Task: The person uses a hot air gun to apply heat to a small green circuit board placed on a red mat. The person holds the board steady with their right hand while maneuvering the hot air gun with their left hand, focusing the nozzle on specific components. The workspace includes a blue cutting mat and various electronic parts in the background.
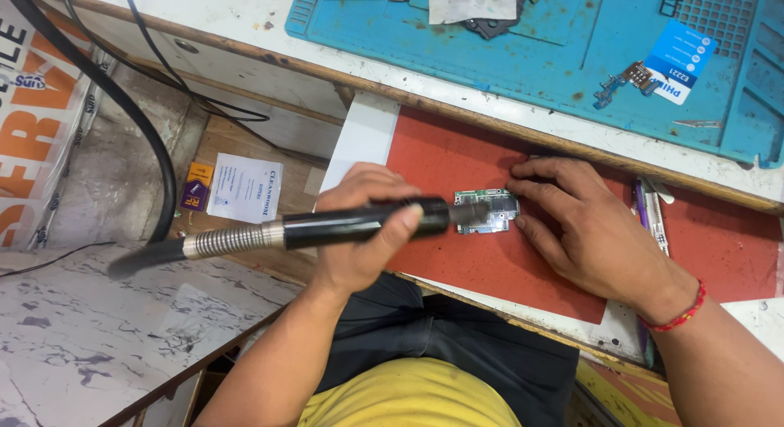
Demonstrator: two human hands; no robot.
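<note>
Head view: red mat point(457, 162) under circuit board point(487, 211), wooden bench point(523, 121).

A small green and silver circuit board point(487, 210) lies on a flat red mat point(457, 162); the black cylindrical handpiece point(359, 224) has a ribbed silver collar. A turquoise gridded work mat point(572, 60) tops the bench, beside a white, grey-veined marbled slab point(98, 329)

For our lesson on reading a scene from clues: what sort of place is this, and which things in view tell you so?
Most likely a small electronics repair bench. The left hand holds a black hot-air-style handpiece over a small circuit board, which the right hand steadies on a red mat; a blue repair mat carries loose parts.
</note>
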